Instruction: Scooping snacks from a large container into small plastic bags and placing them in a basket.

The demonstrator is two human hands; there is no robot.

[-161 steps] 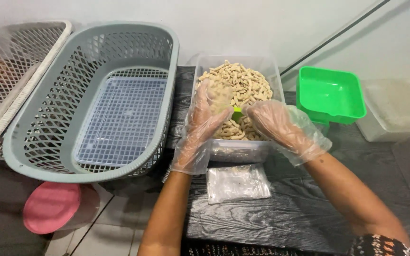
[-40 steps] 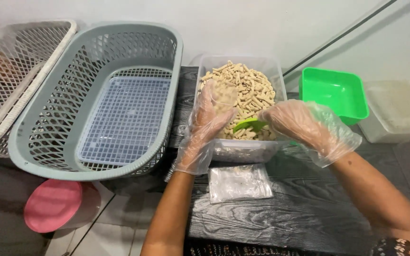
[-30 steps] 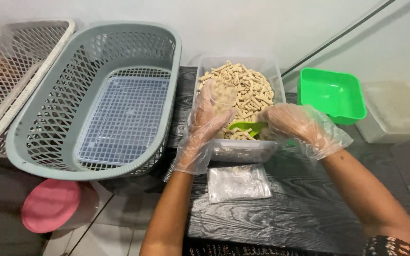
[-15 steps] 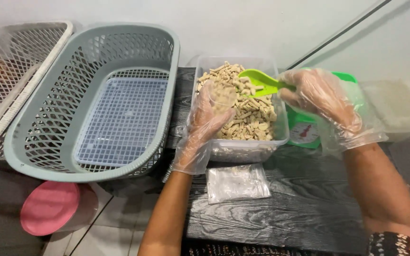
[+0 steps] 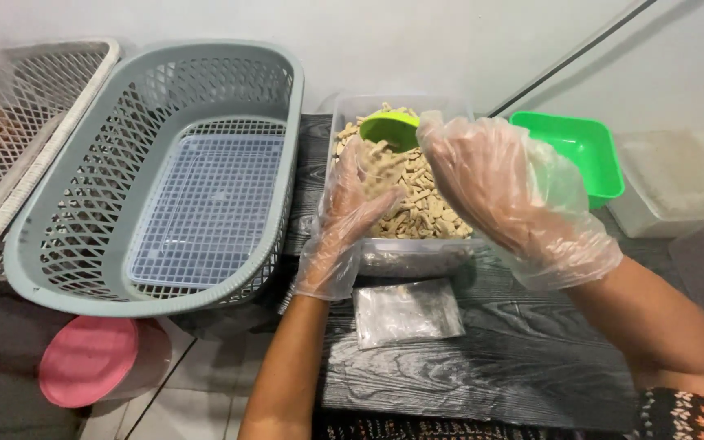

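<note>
Over the clear tub (image 5: 352,107), my right hand (image 5: 490,183), in a loose clear glove, is closed on the handle of the green scoop (image 5: 391,129). The scoop is raised and tipped, its bowl facing my left hand. The handle itself is hidden under my fingers.

My left hand (image 5: 350,208), also gloved, is curled around a small clear bag (image 5: 380,167) and holds it upright, mouth open just below the scoop. The bag holds some pale snack sticks (image 5: 417,213), and a few sit at its mouth. How full it is I cannot tell.

The clear tub is heaped with the same pale sticks, nearly to the rim. It stands on a dark wood-grain table (image 5: 482,367).

In front of the tub, flat on the table, lies a clear plastic bag (image 5: 407,311).

To the right stands a green square tray (image 5: 580,155), with a frosted white box (image 5: 678,175) just beyond it.

To the left is a grey lattice basket (image 5: 67,212) with a clear plastic lid lying in its bottom. A white lattice basket (image 5: 10,122) touches its far side. A pink lid (image 5: 87,371) lies below, near the floor tiles.
</note>
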